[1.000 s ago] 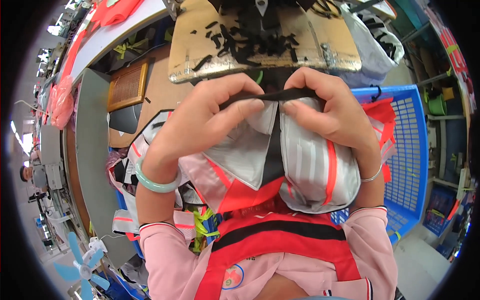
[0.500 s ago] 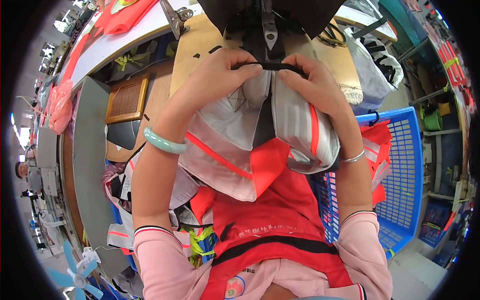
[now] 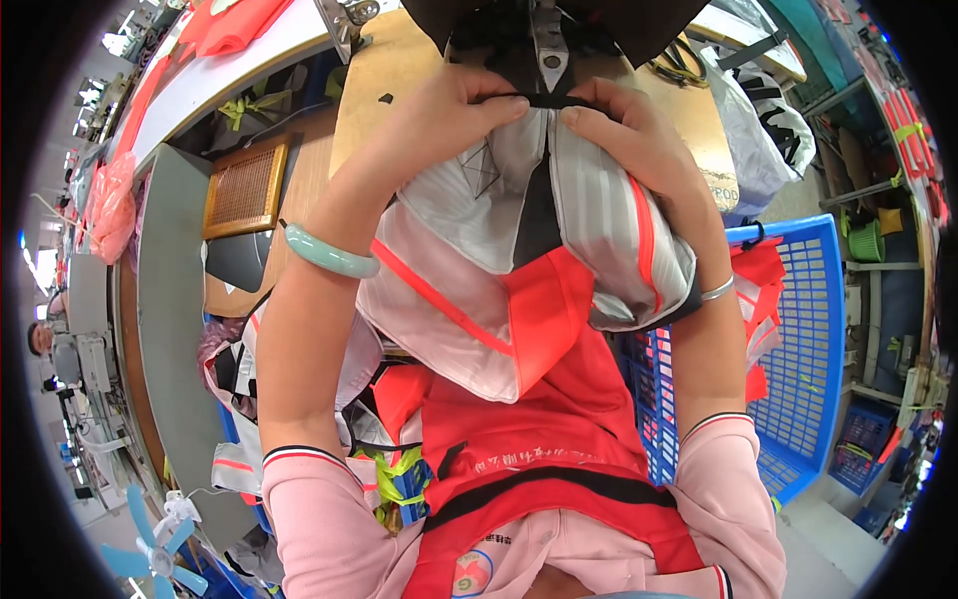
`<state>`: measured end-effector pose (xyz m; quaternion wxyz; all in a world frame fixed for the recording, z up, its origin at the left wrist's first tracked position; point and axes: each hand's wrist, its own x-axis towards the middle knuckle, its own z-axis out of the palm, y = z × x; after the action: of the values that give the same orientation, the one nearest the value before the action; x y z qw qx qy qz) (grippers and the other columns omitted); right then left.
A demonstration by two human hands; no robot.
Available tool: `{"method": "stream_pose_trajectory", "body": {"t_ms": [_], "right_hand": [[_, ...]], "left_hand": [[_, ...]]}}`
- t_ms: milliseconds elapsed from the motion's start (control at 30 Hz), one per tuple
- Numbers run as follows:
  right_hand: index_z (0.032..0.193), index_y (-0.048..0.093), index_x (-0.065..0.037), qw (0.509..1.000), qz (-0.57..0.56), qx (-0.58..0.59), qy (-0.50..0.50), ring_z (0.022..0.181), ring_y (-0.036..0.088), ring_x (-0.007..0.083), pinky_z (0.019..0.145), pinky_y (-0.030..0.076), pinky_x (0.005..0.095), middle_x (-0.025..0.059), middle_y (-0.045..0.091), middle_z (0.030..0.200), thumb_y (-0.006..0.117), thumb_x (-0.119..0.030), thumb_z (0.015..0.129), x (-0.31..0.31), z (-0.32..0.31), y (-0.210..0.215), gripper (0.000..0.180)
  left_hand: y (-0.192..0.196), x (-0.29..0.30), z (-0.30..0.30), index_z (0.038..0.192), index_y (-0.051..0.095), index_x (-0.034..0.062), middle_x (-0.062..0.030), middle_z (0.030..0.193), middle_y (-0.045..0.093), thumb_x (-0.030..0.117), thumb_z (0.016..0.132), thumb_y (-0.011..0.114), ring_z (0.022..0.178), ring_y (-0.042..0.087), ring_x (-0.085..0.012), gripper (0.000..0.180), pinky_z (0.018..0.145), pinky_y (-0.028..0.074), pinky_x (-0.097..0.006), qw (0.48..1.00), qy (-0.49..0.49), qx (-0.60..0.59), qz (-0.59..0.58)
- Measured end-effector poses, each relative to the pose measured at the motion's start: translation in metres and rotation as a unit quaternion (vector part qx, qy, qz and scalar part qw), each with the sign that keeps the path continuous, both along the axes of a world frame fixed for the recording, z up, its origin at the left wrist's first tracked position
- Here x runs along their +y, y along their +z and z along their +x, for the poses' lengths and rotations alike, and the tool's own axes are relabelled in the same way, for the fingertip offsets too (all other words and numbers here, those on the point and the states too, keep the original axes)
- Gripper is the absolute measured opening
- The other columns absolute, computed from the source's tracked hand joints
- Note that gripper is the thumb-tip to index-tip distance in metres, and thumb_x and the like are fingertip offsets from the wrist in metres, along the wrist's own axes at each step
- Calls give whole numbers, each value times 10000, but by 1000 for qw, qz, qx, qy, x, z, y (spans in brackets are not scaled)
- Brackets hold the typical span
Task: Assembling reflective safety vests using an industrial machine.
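Grey fabric (image 3: 439,225) with coral stripes, pinched at its top edge

Working remotely, I see the left hand's (image 3: 454,112) grip closed, thumb against fingers, on the black strip (image 3: 549,101) along that edge. Right hand (image 3: 639,135) likewise closed on the strip, near the left. Fabric hangs between the forearms, over the near side of the tan desk (image 3: 364,125); metal foot (image 3: 550,45) near the fingertips. Blue basket (image 3: 833,290) at right, coral cloth (image 3: 760,268) inside.

A textile workshop — dark machine (image 3: 549,38), wooden worktop (image 3: 384,70), blue basket (image 3: 801,329) (cloth pieces (image 3: 760,275) inside).
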<state>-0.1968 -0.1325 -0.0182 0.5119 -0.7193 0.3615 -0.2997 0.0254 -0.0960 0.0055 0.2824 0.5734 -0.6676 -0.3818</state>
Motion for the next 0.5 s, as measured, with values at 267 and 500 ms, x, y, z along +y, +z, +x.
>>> {"method": "stream_pose_trajectory", "body": {"t_ms": [267, 500], "right_hand": [[996, 626, 6, 999, -32, 10, -1, 763, 528, 64, 692, 436, 232, 4, 607, 821, 626, -260, 863, -10, -3, 4, 297], [1004, 633, -8, 999, -51, 1, -12, 771, 531, 63, 705, 436, 231, -3, 612, 834, 629, -263, 862, -11, -2, 4, 293]], "left_hand": [[7, -3, -2, 1105, 658, -33, -34, 937, 670, 268, 895, 640, 869, 584, -84, 368, 799, 457, -223, 1000, -3, -4, -12], [7, -7, -2, 1137, 652, -26, -30, 966, 673, 268, 879, 660, 899, 586, -81, 391, 827, 449, -219, 1000, 25, 6, 5]]}}
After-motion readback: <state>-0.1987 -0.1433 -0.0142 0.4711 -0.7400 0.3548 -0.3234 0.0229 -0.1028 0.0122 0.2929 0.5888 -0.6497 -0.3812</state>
